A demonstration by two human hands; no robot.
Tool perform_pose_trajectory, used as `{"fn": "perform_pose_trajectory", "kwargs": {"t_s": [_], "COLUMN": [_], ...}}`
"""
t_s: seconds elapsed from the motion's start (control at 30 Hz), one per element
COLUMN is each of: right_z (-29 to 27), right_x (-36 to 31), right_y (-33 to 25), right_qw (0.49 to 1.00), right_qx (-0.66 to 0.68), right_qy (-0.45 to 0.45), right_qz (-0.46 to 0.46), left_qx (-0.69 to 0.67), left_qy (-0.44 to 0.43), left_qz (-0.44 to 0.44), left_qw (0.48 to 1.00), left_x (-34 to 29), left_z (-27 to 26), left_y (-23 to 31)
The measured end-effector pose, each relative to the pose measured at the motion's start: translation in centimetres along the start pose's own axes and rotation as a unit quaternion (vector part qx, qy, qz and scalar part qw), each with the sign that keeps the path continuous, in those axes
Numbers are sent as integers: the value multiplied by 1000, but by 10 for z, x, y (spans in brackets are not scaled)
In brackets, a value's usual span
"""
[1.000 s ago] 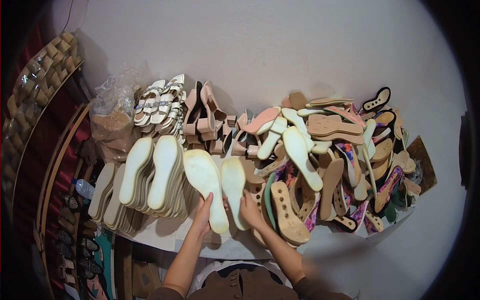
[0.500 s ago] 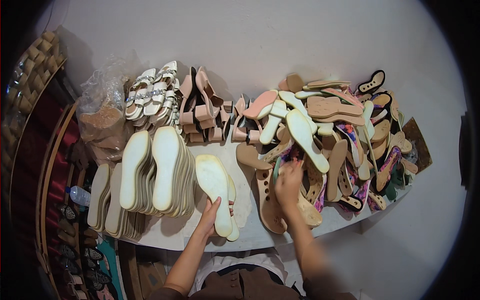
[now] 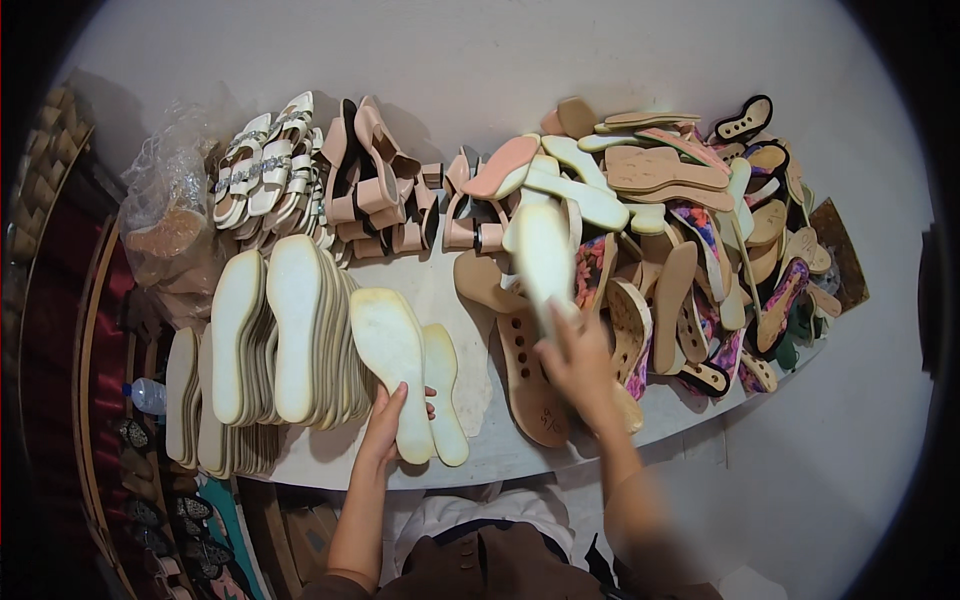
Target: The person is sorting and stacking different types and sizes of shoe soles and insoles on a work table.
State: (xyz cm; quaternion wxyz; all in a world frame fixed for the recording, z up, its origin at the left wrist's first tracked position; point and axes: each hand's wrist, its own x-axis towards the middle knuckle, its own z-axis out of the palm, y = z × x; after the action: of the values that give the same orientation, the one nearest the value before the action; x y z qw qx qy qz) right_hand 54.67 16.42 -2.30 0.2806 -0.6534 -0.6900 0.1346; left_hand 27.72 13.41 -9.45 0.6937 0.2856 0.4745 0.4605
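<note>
My left hand (image 3: 383,422) grips two cream insoles near the table's front edge. The larger-looking front insole (image 3: 392,340) overlaps the rear insole (image 3: 447,405), which fans out to its right. In my right hand (image 3: 582,365) is another pale insole (image 3: 546,255), held by its narrow end with the wide end pointing away from me. Motion smears this insole and the fingers somewhat. Below and left of the right hand lies a tan sole (image 3: 530,395) with a row of dark holes. Loose soles and insoles (image 3: 675,310) are heaped just right of that hand.
Tall stacks of cream insoles (image 3: 292,340) stand to the left. Behind them are white strapped sandals (image 3: 268,170), pink heeled sandals (image 3: 375,180) and a clear plastic bag (image 3: 165,215). A water bottle (image 3: 148,397) and shelved shoes (image 3: 150,515) sit beyond the table's left edge.
My right hand has come up from the heap with a pale insole in it. The pale insole that lay atop the heap's front has gone from there. The left hand's insoles are fanned wider apart.
</note>
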Motion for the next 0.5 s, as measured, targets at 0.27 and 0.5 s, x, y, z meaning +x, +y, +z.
{"fn": "perform_pose_trajectory", "kwargs": {"t_s": [0.27,0.5], "right_z": [132,164], "right_x": [-116,-113], "right_y": [-50,-54], "right_qw": [994,999], "right_qx": [105,31], "right_qy": [-23,-32], "right_qz": [-3,-6], "left_qx": [-29,-19], "left_qy": [0,-1], "left_qz": [5,-13], "left_qw": [1000,1000], "left_x": [-9,-12], "left_z": [-7,-26], "left_y": [-19,-31]}}
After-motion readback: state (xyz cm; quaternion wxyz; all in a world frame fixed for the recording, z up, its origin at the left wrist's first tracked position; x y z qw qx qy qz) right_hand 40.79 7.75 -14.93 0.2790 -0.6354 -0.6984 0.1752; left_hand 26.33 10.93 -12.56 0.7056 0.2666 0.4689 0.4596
